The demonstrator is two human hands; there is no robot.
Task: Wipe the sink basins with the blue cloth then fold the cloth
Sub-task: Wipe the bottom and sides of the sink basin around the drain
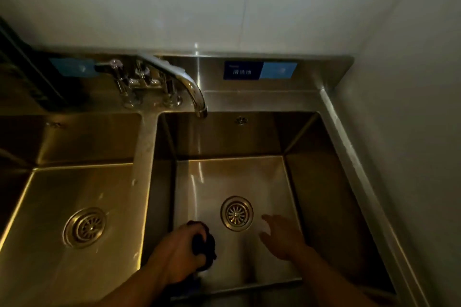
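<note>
Two steel sink basins lie side by side, the left basin and the right basin. Down in the right basin, my left hand is closed around the bunched blue cloth, which looks almost black in the dim light. The cloth rests on the basin floor at the near left corner, left of the round drain. My right hand hovers over the floor just right of the drain, fingers spread and holding nothing.
A chrome tap reaches from the back ledge over the right basin's far edge. A divider separates the basins. The left basin has its own drain. A blue label sits on the backsplash. White walls close in behind and right.
</note>
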